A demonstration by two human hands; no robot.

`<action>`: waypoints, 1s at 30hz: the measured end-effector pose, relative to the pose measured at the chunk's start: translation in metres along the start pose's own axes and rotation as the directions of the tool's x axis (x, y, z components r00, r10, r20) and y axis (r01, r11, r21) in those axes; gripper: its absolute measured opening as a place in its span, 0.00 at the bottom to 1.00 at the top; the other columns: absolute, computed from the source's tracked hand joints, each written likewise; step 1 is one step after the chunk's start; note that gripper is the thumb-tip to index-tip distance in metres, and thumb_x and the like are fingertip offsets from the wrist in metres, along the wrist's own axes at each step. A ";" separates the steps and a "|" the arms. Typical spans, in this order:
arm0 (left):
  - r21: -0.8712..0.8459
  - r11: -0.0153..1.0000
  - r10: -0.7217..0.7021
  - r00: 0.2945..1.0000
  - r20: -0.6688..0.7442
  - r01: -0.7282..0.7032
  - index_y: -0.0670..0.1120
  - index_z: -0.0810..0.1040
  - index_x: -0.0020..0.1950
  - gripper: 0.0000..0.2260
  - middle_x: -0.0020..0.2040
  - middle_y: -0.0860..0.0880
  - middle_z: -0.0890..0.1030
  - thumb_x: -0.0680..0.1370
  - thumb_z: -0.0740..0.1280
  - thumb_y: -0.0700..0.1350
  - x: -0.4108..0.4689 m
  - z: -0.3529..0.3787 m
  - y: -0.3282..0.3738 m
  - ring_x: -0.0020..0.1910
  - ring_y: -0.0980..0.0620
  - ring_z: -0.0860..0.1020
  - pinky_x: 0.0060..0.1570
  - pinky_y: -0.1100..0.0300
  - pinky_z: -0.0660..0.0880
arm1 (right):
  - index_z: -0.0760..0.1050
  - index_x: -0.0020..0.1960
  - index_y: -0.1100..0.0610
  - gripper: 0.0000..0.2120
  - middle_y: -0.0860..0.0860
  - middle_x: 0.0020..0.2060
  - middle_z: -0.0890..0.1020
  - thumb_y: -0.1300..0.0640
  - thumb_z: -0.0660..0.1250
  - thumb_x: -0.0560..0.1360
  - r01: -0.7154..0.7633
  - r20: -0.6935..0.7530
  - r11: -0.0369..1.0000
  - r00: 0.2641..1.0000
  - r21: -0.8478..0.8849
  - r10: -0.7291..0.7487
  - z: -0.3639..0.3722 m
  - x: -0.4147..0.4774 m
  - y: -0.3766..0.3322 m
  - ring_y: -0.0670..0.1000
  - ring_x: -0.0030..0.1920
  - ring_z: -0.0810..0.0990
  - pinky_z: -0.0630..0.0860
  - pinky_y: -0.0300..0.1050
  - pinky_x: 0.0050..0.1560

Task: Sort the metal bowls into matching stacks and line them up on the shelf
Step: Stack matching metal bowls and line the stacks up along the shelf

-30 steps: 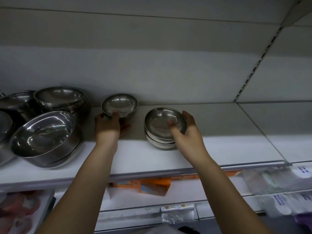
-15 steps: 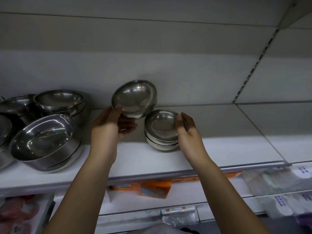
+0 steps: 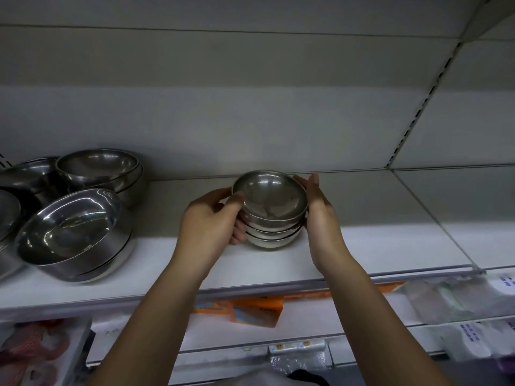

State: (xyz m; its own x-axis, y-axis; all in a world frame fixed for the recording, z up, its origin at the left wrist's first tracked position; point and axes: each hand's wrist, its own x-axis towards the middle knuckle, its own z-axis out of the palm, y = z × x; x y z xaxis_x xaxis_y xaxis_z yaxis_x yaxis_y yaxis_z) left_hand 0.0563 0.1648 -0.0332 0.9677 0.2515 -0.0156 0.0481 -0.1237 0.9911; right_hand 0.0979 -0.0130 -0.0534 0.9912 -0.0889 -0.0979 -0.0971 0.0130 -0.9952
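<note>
Two bare forearms reach up from six o'clock to a white shelf [image 3: 362,246]. At centre, the left hand [image 3: 211,218] curls round a stack of small metal bowls [image 3: 271,218], thumb on the top rim. The right hand [image 3: 320,215] presses straight-fingered against its three o'clock side. The thin steel looks light, stiff and slippery, best steadied from both sides. At nine o'clock, larger bowls [image 3: 72,232] lean in loose stacks.

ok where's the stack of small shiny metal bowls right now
In the head view, the stack of small shiny metal bowls stands on the white shelf between the left hand and right hand, right of the large steel bowls.
</note>
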 end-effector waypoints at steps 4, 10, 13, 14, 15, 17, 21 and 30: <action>0.140 0.989 0.051 0.996 -0.077 -0.040 0.53 0.84 0.59 0.11 0.34 0.53 0.83 0.81 0.67 0.54 -0.002 0.006 -0.011 0.32 0.59 0.79 0.35 0.66 0.73 | 0.80 0.59 0.39 0.30 0.38 0.54 0.84 0.25 0.54 0.68 -0.037 0.035 0.999 0.999 -0.013 0.038 0.001 0.003 0.003 0.41 0.58 0.80 0.72 0.39 0.56; 0.123 0.992 0.026 0.994 -0.103 -0.013 0.58 0.82 0.62 0.21 0.57 0.53 0.84 0.77 0.62 0.67 -0.010 0.015 -0.019 0.55 0.58 0.81 0.57 0.62 0.79 | 0.82 0.59 0.47 0.30 0.45 0.55 0.86 0.28 0.61 0.68 -0.134 0.113 0.987 0.986 0.086 0.124 0.004 0.019 0.011 0.48 0.59 0.83 0.74 0.52 0.67; -0.047 0.998 -0.049 0.986 -0.158 0.042 0.65 0.82 0.54 0.19 0.52 0.59 0.86 0.72 0.61 0.72 -0.015 0.019 -0.020 0.56 0.54 0.84 0.62 0.45 0.79 | 0.82 0.59 0.46 0.30 0.46 0.55 0.86 0.29 0.61 0.67 -0.137 0.166 0.988 0.978 0.069 0.124 0.014 0.026 0.010 0.50 0.59 0.82 0.74 0.56 0.68; -0.058 0.998 -0.050 0.977 -0.205 0.039 0.68 0.82 0.51 0.17 0.51 0.60 0.86 0.71 0.61 0.72 -0.016 0.019 -0.019 0.56 0.54 0.84 0.62 0.45 0.79 | 0.82 0.58 0.45 0.29 0.46 0.54 0.86 0.29 0.62 0.66 -0.141 0.191 0.988 0.973 0.062 0.127 0.019 0.027 0.009 0.50 0.58 0.83 0.74 0.56 0.67; -0.067 0.997 -0.052 0.965 -0.258 0.036 0.70 0.82 0.49 0.15 0.50 0.61 0.86 0.71 0.61 0.72 -0.018 0.017 -0.018 0.56 0.54 0.84 0.62 0.45 0.79 | 0.82 0.57 0.45 0.29 0.46 0.54 0.86 0.29 0.62 0.66 -0.149 0.216 0.987 0.967 0.054 0.134 0.025 0.028 0.007 0.50 0.58 0.83 0.75 0.57 0.67; -0.106 0.994 -0.071 0.927 -0.368 0.034 0.69 0.83 0.48 0.15 0.50 0.59 0.86 0.70 0.62 0.72 -0.022 0.012 -0.015 0.56 0.52 0.84 0.62 0.42 0.79 | 0.81 0.58 0.46 0.31 0.46 0.55 0.85 0.28 0.62 0.64 -0.159 0.277 0.987 0.950 0.030 0.144 0.039 0.029 0.004 0.50 0.58 0.83 0.75 0.57 0.67; -0.121 0.993 -0.077 0.833 -0.549 0.013 0.60 0.84 0.47 0.19 0.48 0.51 0.86 0.73 0.61 0.70 -0.034 -0.004 -0.013 0.55 0.48 0.84 0.61 0.38 0.79 | 0.80 0.60 0.44 0.32 0.45 0.56 0.84 0.28 0.61 0.64 -0.139 0.415 0.990 0.900 -0.018 0.134 0.071 0.027 -0.004 0.48 0.58 0.82 0.75 0.55 0.66; -0.169 0.985 -0.143 0.678 -0.721 0.027 0.61 0.85 0.46 0.17 0.53 0.51 0.87 0.85 0.58 0.59 -0.060 -0.017 -0.017 0.59 0.49 0.83 0.66 0.41 0.76 | 0.78 0.58 0.44 0.31 0.37 0.47 0.83 0.28 0.57 0.63 -0.081 0.587 0.995 0.803 -0.064 0.103 0.113 0.012 0.005 0.34 0.45 0.81 0.74 0.30 0.39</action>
State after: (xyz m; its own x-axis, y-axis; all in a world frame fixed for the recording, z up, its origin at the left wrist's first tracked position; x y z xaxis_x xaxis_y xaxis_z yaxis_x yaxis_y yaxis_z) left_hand -0.0073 0.1681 -0.0470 0.4708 0.8804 -0.0570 0.0321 0.0474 0.9984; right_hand 0.1191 0.0985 -0.0594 0.8386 0.5146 -0.1787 -0.1826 -0.0434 -0.9822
